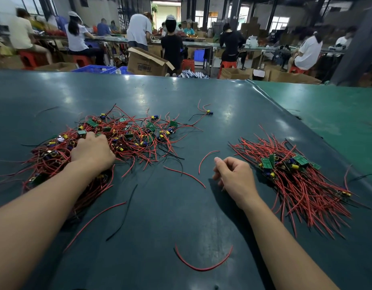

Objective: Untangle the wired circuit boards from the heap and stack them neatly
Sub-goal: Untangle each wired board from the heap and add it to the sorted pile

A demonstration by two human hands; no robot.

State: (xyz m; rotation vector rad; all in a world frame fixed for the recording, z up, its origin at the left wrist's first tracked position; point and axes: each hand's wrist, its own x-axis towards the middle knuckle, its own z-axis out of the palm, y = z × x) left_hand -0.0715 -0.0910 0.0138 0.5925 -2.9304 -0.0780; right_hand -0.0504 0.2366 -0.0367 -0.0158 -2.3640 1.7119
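Reaching with left hand [91, 151] fingers curled into the tangled heap [109, 137] on the counter [181, 101], right hand [233, 174] loosely curled and holding nothing beside the combed stack [296, 176], seemingly about half sorted, many boards left

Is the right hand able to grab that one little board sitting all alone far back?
Probably yes. The right hand holds nothing, and bare table lies between it and the lone board; only a loose red wire crosses the way.
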